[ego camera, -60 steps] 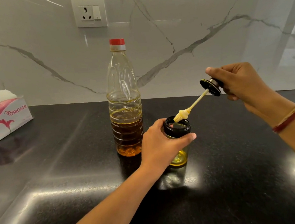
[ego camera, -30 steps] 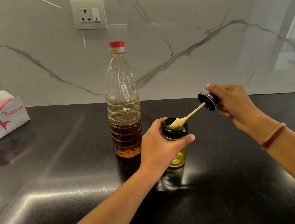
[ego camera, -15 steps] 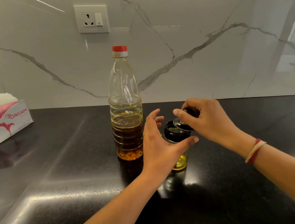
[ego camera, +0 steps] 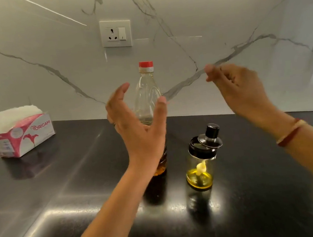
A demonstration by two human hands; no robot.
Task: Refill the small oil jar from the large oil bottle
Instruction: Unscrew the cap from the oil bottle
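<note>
The large oil bottle [ego camera: 147, 92], red-capped and upright, stood just beside the small oil jar [ego camera: 201, 164], whose black lid [ego camera: 210, 138] sat tilted.

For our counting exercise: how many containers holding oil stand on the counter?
2. The large oil bottle stands mid-counter, partly behind the left hand; the small oil jar stands just right of it. No others show.

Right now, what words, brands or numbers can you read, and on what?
"ORIGAMI": on the front of the tissue box.
Small print on the box's end face: too blurred to read.
No readable text on the large oil bottle, small oil jar or wall socket.
</note>
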